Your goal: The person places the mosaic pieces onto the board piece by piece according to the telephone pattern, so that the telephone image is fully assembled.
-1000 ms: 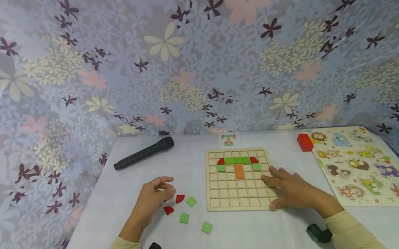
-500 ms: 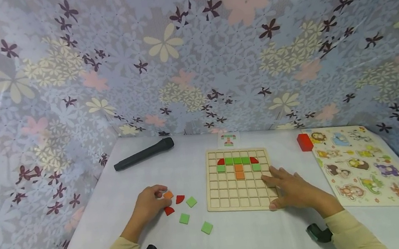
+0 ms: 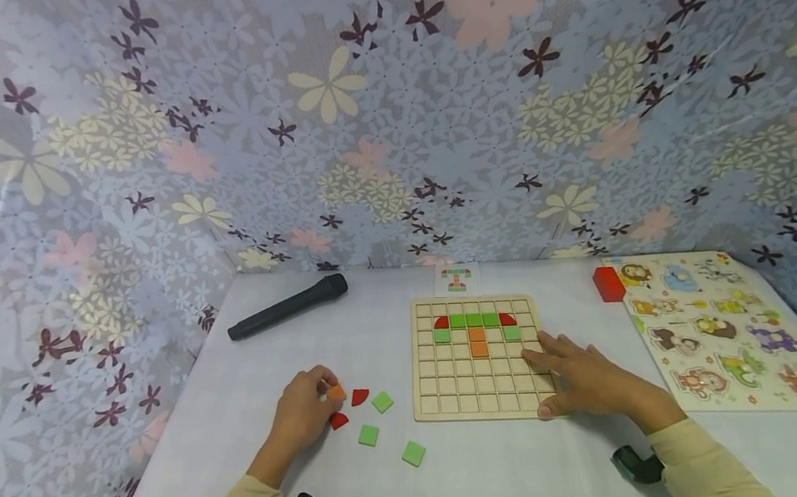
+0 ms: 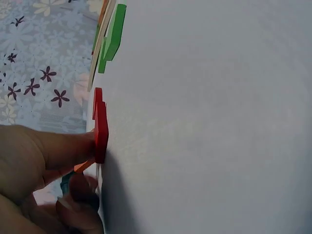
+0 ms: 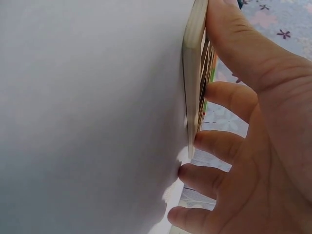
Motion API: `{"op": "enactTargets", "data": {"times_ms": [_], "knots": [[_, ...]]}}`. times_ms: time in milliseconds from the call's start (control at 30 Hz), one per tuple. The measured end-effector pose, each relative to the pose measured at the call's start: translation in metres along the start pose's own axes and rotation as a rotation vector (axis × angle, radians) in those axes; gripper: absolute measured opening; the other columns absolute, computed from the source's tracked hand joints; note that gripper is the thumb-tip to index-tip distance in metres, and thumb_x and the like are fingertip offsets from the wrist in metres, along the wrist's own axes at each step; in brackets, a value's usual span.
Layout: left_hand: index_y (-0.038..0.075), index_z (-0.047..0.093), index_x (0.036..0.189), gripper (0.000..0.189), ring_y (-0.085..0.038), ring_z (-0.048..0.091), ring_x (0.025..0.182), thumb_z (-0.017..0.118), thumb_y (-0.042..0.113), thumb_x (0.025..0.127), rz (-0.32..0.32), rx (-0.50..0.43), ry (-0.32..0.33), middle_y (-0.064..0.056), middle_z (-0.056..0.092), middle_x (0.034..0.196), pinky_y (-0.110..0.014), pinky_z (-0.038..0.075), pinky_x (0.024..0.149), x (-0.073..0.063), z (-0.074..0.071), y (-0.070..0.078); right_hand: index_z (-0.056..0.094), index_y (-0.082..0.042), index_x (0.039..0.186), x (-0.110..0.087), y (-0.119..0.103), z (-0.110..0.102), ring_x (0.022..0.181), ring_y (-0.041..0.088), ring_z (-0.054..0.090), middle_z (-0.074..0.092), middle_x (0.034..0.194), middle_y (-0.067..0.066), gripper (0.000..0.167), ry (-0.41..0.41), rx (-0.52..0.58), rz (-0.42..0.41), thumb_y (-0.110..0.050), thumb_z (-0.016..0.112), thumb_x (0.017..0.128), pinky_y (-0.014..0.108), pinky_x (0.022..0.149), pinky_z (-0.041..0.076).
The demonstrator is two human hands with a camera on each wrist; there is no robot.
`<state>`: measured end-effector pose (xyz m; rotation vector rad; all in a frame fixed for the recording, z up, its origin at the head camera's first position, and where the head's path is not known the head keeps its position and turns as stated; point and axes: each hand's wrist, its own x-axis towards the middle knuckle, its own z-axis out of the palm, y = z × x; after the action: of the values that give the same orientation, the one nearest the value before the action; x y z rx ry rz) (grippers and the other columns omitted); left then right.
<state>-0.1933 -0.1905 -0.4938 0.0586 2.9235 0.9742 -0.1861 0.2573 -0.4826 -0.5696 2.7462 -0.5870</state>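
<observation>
The left hand [image 3: 302,412] is pinching a flat, square orange tile [image 3: 336,393] between thumb and curled fingers; that grip is holding it above the left part of the white cloth-like counter [image 3: 504,478]. Two glossy red quarter-round pieces [image 3: 360,397] are lying just beside it, one close by the thumb, and three loose green squares [image 3: 368,435] are lying nearby, nearer the board. The right hand [image 3: 585,379] is resting on the right edge of the pale wooden grid board [image 3: 454,384], its fingers spread and its grip not closing on anything. Ridged square cells are carrying a pattern: green squares, red quarter-rounds at both upper ends, two orange squares running down the middle. Behind the board, a small printed card [image 3: 457,280] is lying flat, showing a similar coloured figure.
</observation>
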Motion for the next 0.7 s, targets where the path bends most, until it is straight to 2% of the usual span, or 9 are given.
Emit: {"op": "enactTargets", "data": {"times_ms": [100, 167, 300, 467, 567, 700], "knots": [[0.011, 0.063, 0.103, 0.022, -0.017, 0.053, 0.073, 0.076, 0.005, 0.086, 0.040, -0.007, -0.006, -0.001, 0.057, 0.080, -0.033, 0.045, 0.066, -0.001, 0.000, -0.001, 0.046, -0.012, 0.154, 0.000, 0.000, 0.000, 0.145, 0.061, 0.020, 0.023, 0.163, 0.029, 0.100, -0.002, 0.003, 0.002, -0.061, 0.080, 0.073, 0.083, 0.104, 0.016], [0.011, 0.062, 0.107, 0.024, -0.016, 0.050, 0.068, 0.074, 0.006, 0.087, 0.043, -0.040, -0.011, 0.000, 0.054, 0.075, -0.031, 0.042, 0.063, -0.001, -0.001, -0.001, 0.046, -0.012, 0.154, 0.000, 0.000, 0.000, 0.145, 0.061, 0.020, 0.023, 0.163, 0.030, 0.100, -0.003, 0.004, 0.005, -0.060, 0.080, 0.073, 0.083, 0.104, 0.016], [0.012, 0.064, 0.117, 0.027, -0.015, 0.050, 0.069, 0.071, 0.009, 0.091, 0.050, -0.140, 0.009, -0.001, 0.054, 0.077, -0.030, 0.042, 0.063, -0.001, -0.005, 0.001, 0.046, -0.011, 0.154, -0.001, -0.002, -0.001, 0.145, 0.061, 0.020, 0.023, 0.163, 0.030, 0.100, -0.004, 0.004, 0.009, -0.060, 0.081, 0.073, 0.083, 0.104, 0.016], [0.010, 0.069, 0.118, 0.026, -0.015, 0.052, 0.071, 0.074, 0.013, 0.092, 0.011, -0.335, -0.011, -0.003, 0.058, 0.082, -0.027, 0.043, 0.061, 0.003, -0.004, 0.010, 0.047, -0.011, 0.153, -0.001, -0.002, -0.002, 0.144, 0.062, 0.021, 0.023, 0.162, 0.031, 0.100, 0.002, 0.001, 0.005, -0.060, 0.081, 0.073, 0.083, 0.103, 0.016], [0.007, 0.069, 0.122, 0.032, -0.016, 0.051, 0.064, 0.074, 0.011, 0.091, -0.039, -0.487, -0.059, -0.005, 0.060, 0.085, -0.026, 0.041, 0.054, 0.005, 0.000, 0.018, 0.047, -0.011, 0.153, 0.000, -0.002, -0.001, 0.144, 0.061, 0.021, 0.023, 0.162, 0.031, 0.100, 0.001, 0.000, 0.006, -0.060, 0.081, 0.073, 0.083, 0.104, 0.016], [0.004, 0.067, 0.127, 0.037, -0.016, 0.048, 0.056, 0.072, 0.007, 0.091, -0.058, -0.613, -0.115, -0.006, 0.063, 0.087, -0.026, 0.040, 0.050, 0.006, 0.007, 0.032, 0.046, -0.011, 0.153, 0.000, -0.001, -0.001, 0.144, 0.061, 0.021, 0.024, 0.162, 0.031, 0.101, -0.005, -0.011, 0.006, -0.061, 0.080, 0.073, 0.082, 0.105, 0.016]]}}
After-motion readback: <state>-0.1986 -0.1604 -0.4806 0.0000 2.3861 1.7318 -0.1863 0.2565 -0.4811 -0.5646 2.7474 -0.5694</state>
